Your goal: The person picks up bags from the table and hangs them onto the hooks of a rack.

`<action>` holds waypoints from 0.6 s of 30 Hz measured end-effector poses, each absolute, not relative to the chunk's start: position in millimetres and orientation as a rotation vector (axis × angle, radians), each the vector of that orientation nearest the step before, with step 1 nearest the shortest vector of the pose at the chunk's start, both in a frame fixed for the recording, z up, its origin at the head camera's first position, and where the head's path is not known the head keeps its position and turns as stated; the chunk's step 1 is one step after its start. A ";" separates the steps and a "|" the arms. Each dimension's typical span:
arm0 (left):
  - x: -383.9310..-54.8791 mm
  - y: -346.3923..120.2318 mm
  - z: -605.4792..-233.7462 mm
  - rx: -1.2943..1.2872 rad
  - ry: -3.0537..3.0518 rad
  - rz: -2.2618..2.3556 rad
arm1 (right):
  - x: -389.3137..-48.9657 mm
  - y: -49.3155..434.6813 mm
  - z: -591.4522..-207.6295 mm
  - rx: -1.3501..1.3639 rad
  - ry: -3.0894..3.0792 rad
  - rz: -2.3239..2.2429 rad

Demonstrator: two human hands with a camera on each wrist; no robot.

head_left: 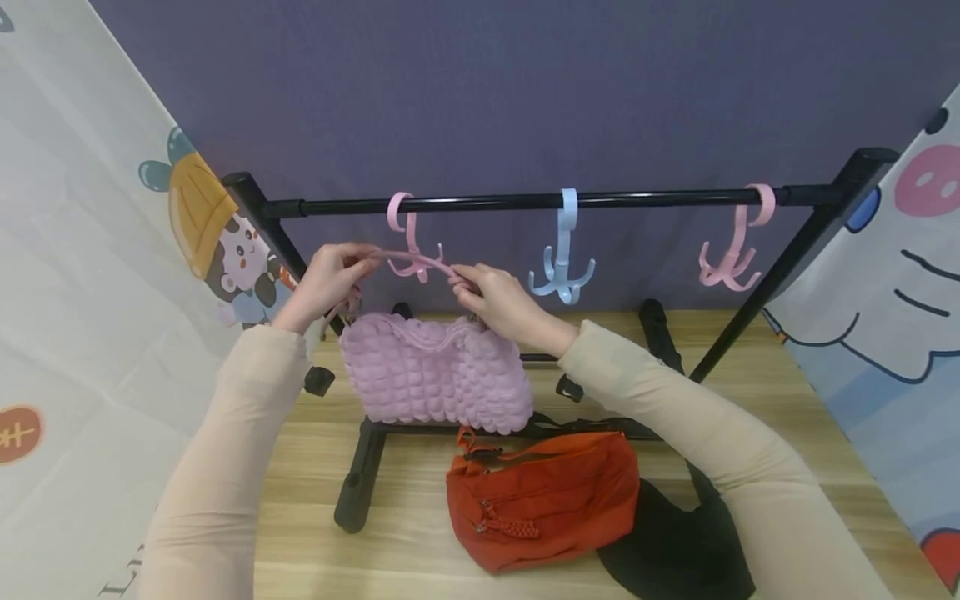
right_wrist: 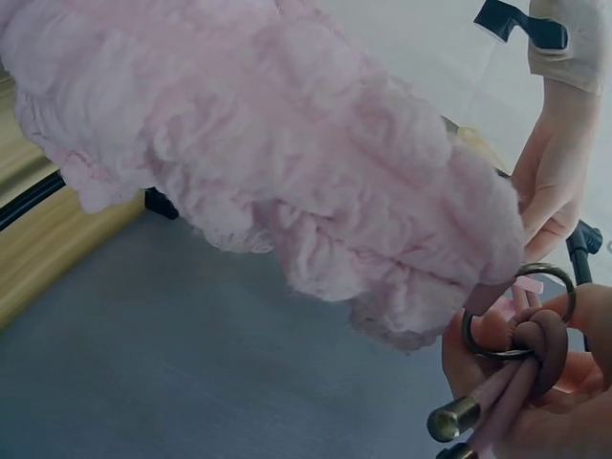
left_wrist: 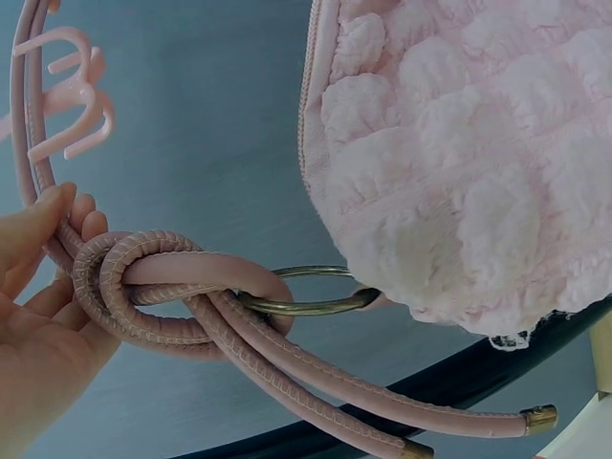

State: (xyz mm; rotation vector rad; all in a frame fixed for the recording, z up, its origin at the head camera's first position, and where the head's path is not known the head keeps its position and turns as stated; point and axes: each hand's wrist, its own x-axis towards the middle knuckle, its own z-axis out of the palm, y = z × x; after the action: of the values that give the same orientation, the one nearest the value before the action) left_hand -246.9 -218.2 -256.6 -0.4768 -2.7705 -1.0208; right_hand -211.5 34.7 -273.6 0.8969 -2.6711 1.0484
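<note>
A puffy pink handbag (head_left: 435, 375) hangs in the air from its pink strap (head_left: 408, 256), in front of the rack. My left hand (head_left: 330, 279) pinches the strap's left end. In the left wrist view the strap is knotted (left_wrist: 163, 287) round a metal ring (left_wrist: 311, 304) at the bag's corner, just below that hand's fingers. At the strap's right end my right hand (head_left: 498, 300) grips it near another knot and ring (right_wrist: 488, 349). Behind the strap, a pink hook (head_left: 412, 262) hangs from the rail; the strap overlaps it in view, and contact cannot be told.
The black rail (head_left: 480, 202) also carries a blue hook (head_left: 562, 267) and a second pink hook (head_left: 727, 258). An orange bag (head_left: 547, 500) lies on the wooden floor (head_left: 300, 500) beside a black cap (head_left: 678, 542). The rack's black foot (head_left: 360, 483) stands at the left.
</note>
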 end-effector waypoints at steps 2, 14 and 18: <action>-247.7 -218.3 -258.2 -0.481 -2.783 -1.015 | -213.2 34.7 -275.7 0.891 -2.679 1.044; -246.2 -216.9 -266.3 -0.390 -2.825 -1.204 | -223.2 33.0 -290.3 0.879 -2.690 1.032; -245.0 -217.0 -268.8 -0.384 -2.818 -1.197 | -225.4 32.3 -292.5 0.881 -2.682 1.029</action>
State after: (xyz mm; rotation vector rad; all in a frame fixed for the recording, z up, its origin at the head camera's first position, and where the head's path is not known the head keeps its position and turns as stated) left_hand -245.0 -217.0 -268.8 -0.3835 -2.8184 -1.1975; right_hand -225.4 32.3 -292.5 0.8806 -2.6821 1.0286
